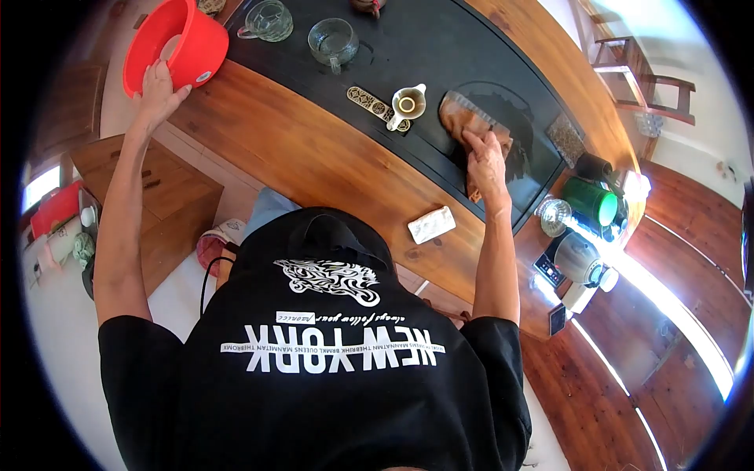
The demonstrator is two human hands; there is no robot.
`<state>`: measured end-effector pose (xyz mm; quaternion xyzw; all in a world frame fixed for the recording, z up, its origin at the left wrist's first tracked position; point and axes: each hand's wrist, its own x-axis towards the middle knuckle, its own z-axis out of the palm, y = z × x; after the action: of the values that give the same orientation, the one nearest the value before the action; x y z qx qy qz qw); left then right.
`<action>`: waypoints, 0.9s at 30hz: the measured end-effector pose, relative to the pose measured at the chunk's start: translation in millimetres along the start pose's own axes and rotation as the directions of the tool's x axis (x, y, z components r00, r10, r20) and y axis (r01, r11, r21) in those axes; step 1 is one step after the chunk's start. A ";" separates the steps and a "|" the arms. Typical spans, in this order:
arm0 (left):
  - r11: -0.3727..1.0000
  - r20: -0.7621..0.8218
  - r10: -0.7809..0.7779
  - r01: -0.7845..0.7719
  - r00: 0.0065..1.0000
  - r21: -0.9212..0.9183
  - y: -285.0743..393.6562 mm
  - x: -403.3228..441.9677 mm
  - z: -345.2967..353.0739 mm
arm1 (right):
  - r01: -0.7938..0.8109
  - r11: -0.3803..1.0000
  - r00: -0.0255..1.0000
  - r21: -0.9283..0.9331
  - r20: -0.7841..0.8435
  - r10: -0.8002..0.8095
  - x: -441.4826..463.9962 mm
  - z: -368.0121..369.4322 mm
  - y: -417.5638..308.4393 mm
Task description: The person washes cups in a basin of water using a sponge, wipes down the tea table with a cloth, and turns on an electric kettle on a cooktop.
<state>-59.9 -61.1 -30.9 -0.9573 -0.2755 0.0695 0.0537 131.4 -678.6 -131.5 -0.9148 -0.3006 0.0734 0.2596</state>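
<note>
- The right hand (487,161) is closed over a bunched brown cloth (462,118), pressing it to the black tray (432,51) set into the table (314,149); some fingertips are hidden.
- The cloth lies towards the tray's right end, nearer its near edge, with a dark wet patch (514,98) just beside it.
- The left hand (161,88) grips the near rim of a red basin (206,51) at the left of the table's near edge, fingers over the rim and thumb outside.
- Left of the cloth, and apart from it, a small strainer cup (419,96) sits at one end of a patterned strip (366,100). Two glass mugs, one (269,22) and another (334,43), stand further left on the tray.
- A white packet (431,225) lies on the wooden border by the table's near edge.
- The step in hand looks like wiping the tray.
- The next move seems to call for steady, flat pressure over the wet patch towards the tray's right edge, while the basin is held steady.
</note>
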 end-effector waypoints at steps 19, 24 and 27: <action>0.993 0.117 -0.111 0.105 0.987 0.058 30.9 -12.0 -32.2 | -0.119 0.993 0.971 0.011 -0.208 0.119 -74.0 -21.9 -9.9; 0.992 0.093 -0.125 0.124 0.988 0.014 34.4 -14.1 -34.5 | -0.136 0.989 0.966 0.056 -0.212 0.145 -112.7 -12.4 -15.4; 0.993 0.108 -0.121 0.120 0.987 0.010 30.5 -15.1 -34.9 | -0.117 0.991 0.964 0.067 -0.233 0.130 -136.3 2.8 -21.3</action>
<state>-51.0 -97.2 0.7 -0.9336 -0.3353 0.1185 0.0445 9.5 -742.9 -125.8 -0.9268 -0.2079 -0.0124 0.3126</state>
